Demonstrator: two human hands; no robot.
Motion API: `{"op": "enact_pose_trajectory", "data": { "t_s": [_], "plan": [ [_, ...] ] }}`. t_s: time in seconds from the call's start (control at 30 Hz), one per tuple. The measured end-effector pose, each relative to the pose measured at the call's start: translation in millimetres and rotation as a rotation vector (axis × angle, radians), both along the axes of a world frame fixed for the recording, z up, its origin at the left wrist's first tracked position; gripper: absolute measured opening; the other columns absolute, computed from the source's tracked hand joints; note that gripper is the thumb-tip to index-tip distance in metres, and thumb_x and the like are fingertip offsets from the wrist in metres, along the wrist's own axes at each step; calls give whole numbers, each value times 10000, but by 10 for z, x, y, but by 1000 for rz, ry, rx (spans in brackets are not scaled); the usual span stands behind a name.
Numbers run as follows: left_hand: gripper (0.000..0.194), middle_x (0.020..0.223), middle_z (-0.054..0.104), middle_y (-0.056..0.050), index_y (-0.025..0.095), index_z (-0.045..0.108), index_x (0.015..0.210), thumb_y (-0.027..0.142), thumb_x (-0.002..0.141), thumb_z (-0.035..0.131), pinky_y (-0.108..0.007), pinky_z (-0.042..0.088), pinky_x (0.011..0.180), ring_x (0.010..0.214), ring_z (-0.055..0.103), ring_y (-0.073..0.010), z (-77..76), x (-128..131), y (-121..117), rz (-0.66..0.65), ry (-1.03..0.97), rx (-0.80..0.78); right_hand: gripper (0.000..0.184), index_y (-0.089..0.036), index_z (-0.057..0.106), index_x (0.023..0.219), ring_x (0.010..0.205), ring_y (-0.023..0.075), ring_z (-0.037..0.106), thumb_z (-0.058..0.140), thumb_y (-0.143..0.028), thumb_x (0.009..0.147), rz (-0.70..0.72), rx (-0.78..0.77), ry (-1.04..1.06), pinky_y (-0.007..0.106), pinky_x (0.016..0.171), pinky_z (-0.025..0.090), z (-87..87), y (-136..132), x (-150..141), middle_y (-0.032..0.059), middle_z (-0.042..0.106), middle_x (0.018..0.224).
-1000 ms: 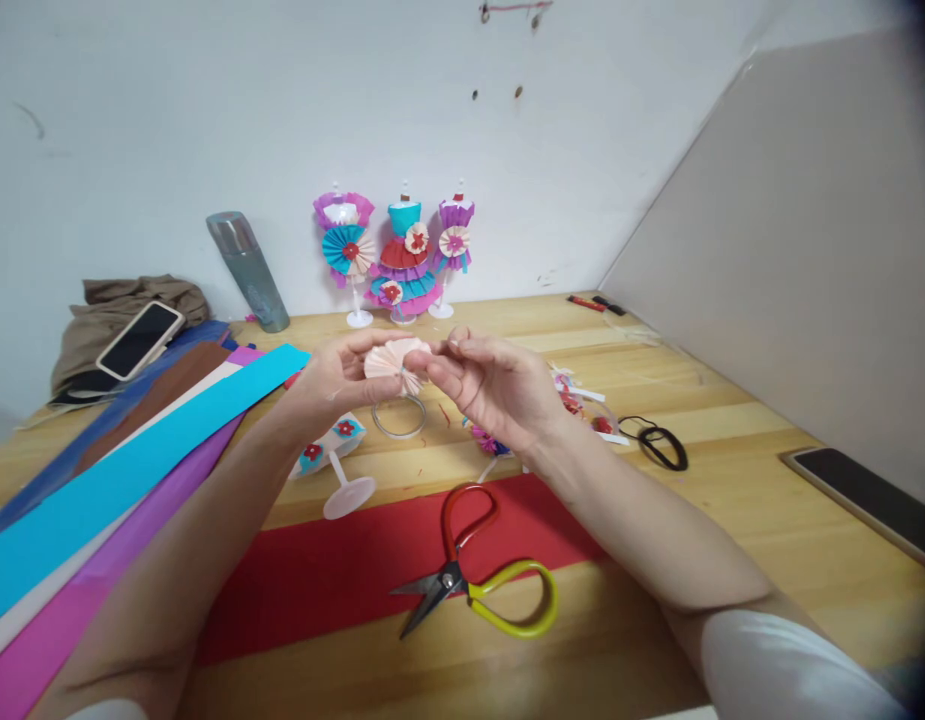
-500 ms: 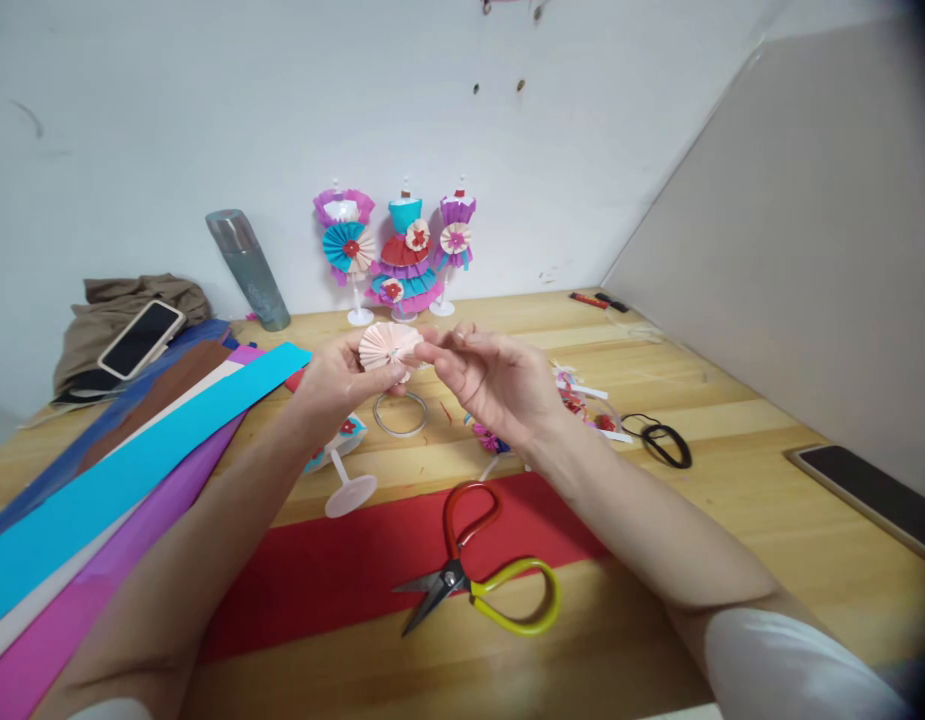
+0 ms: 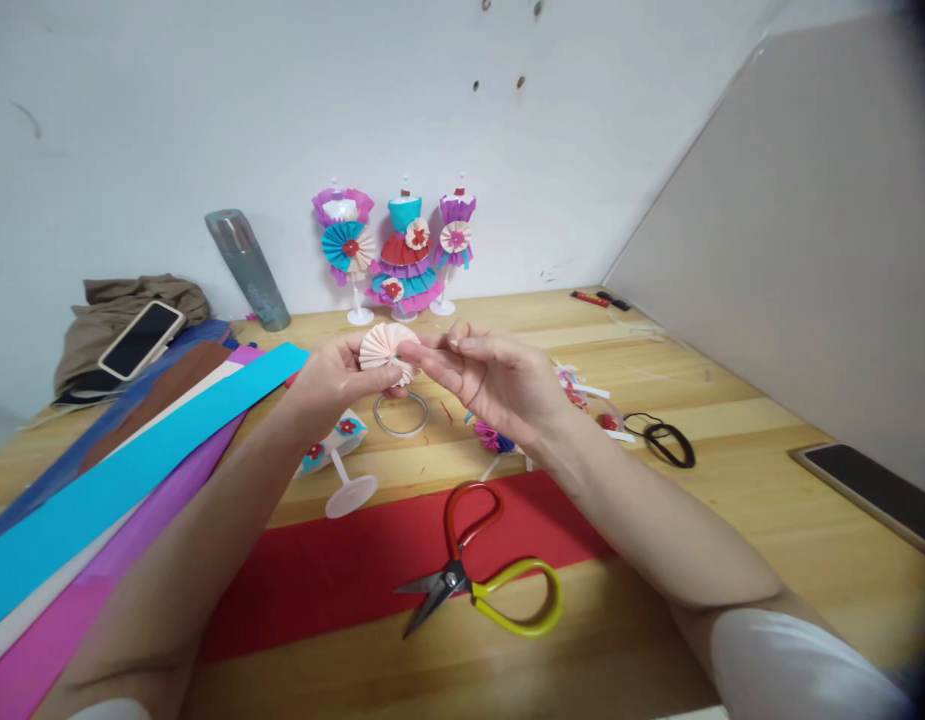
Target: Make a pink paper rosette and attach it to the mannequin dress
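Observation:
My left hand (image 3: 342, 370) is closed on a pale pink pleated paper rosette (image 3: 379, 352), thumb in front and fingers behind. My right hand (image 3: 499, 380) is beside it, an outstretched finger touching the rosette near its middle. Its thumb and another finger are pinched together; whatever they hold, if anything, is too small to make out. Below the hands lies a metal ring (image 3: 400, 432). A small white dress-form stand (image 3: 349, 492) with blue and red flowers is tipped over under my left wrist. Scissors (image 3: 453, 578) with one red and one yellow handle lie open on red paper (image 3: 319, 575).
Three dress forms in paper outfits (image 3: 406, 250) stand by the wall. Strips of coloured paper (image 3: 169, 430), a phone (image 3: 141, 338), brown cloth (image 3: 147, 290) and a bottle (image 3: 248, 270) are at left. Small decorations (image 3: 582, 395), a black cord loop (image 3: 670, 445) and another phone (image 3: 874, 490) are at right.
The rosette has turned so its pleated face shows more fully, and moved slightly left. My right fingertip left its middle, then came back to it.

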State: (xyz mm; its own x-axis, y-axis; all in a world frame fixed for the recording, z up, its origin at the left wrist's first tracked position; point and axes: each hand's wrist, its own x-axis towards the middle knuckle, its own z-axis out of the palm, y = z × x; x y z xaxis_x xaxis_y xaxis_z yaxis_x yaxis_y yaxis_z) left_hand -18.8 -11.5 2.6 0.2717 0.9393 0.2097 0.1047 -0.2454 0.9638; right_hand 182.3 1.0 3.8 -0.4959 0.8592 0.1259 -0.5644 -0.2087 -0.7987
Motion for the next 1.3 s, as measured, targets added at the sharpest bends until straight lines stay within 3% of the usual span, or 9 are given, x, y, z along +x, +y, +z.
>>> {"op": "enact_pose_trajectory", "data": {
  "t_s": [0.23, 0.4, 0.53, 0.73, 1.07, 1.23, 1.3],
  "plan": [
    [398, 889, 753, -58, 155, 729, 1050, 416, 766, 829, -285, 571, 709, 746, 695, -174, -66, -62, 48, -69, -65, -8, 177, -207, 571, 673, 1027, 191, 770, 722, -133, 725, 6, 11, 27, 251, 992, 600, 11, 22, 21, 13, 758, 858],
    [422, 923, 776, -82, 131, 709, 1039, 390, 738, 851, -281, 590, 706, 734, 708, -168, -33, -40, 42, 0, -76, -18, 177, -188, 576, 684, 943, 212, 790, 738, -150, 741, 66, 23, -57, 243, 855, 651, 12, 23, 47, 27, 744, 898],
    [416, 889, 777, -76, 130, 704, 998, 399, 719, 855, -292, 604, 706, 729, 718, -174, -4, -37, 41, 36, -61, -16, 156, -195, 607, 697, 990, 215, 783, 755, -169, 737, 79, 8, -77, 270, 936, 633, 6, 18, 45, 18, 746, 838],
    [364, 821, 756, -44, 150, 699, 902, 384, 673, 859, -283, 594, 650, 696, 698, -164, 67, -55, 24, 31, 21, -24, 162, -206, 571, 637, 999, 164, 778, 659, -126, 747, 116, -6, -42, 174, 909, 603, 30, 48, 59, 36, 790, 854],
    [310, 775, 743, -38, 147, 701, 869, 308, 653, 852, -271, 567, 641, 685, 684, -159, 55, -18, -1, 31, 56, -46, 147, -208, 603, 647, 1006, 203, 775, 684, -112, 723, 34, -22, -53, 230, 876, 640, 13, 53, 43, 3, 736, 762],
    [388, 791, 743, -41, 140, 723, 926, 347, 639, 883, -278, 570, 644, 688, 672, -162, 59, -16, 3, 45, 23, -51, 174, -169, 595, 668, 790, 169, 785, 759, -195, 720, -87, 148, -163, 194, 596, 608, -10, 35, 32, 52, 752, 1072],
    [404, 809, 748, -48, 137, 732, 924, 365, 630, 889, -290, 573, 659, 680, 666, -160, 63, -37, 11, 55, 23, -47, 204, -163, 592, 677, 754, 152, 774, 778, -230, 725, -140, 216, -225, 193, 552, 582, -15, 5, 25, 76, 726, 1195]
  ]
}}
